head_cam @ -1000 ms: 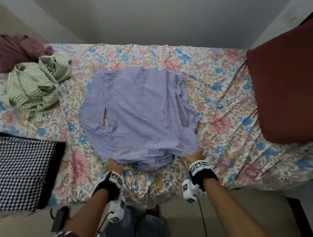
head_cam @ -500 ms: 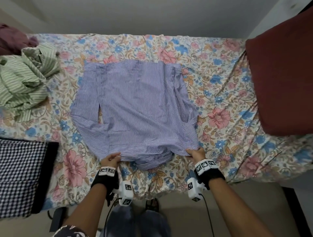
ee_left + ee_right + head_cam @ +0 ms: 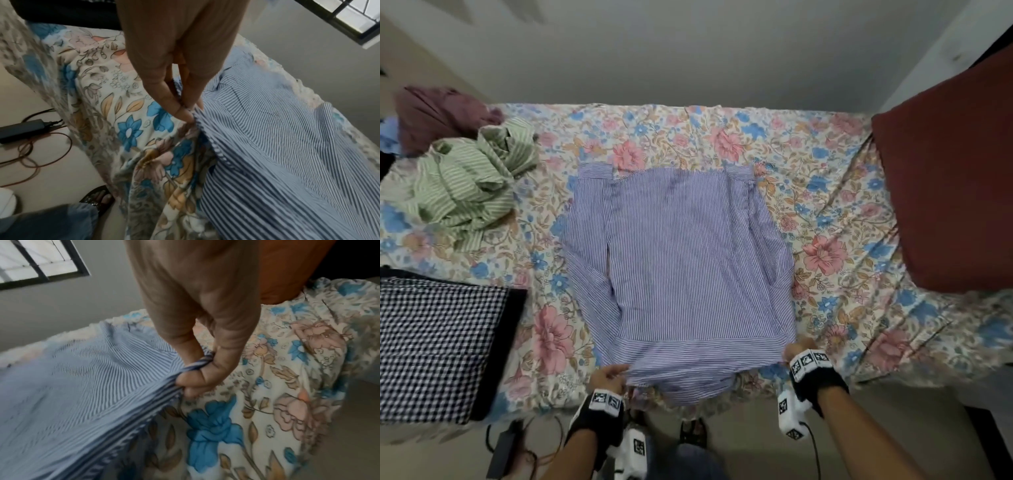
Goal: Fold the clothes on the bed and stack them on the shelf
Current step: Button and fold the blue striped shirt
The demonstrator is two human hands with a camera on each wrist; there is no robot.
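Note:
A blue-and-white striped shirt (image 3: pixel 685 260) lies flat on the floral bed (image 3: pixel 835 212), sleeves folded in along its sides. Its near end hangs over the bed's front edge. My left hand (image 3: pixel 608 374) pinches the shirt's near left corner (image 3: pixel 197 113) between thumb and fingers. My right hand (image 3: pixel 796 347) grips the near right corner, and the striped cloth (image 3: pixel 197 365) is bunched in its curled fingers. The cloth is pulled taut between both hands.
A crumpled green striped garment (image 3: pixel 465 185) and a maroon one (image 3: pixel 438 113) lie at the far left. A folded black-and-white checked piece (image 3: pixel 438 346) sits at the near left. A dark red pillow (image 3: pixel 948 185) fills the right. A charger and cables (image 3: pixel 22 129) lie on the floor.
Both hands have pulled the shirt's near end toward the bed's front edge, smoothing its bunched folds. The hands have spread further apart.

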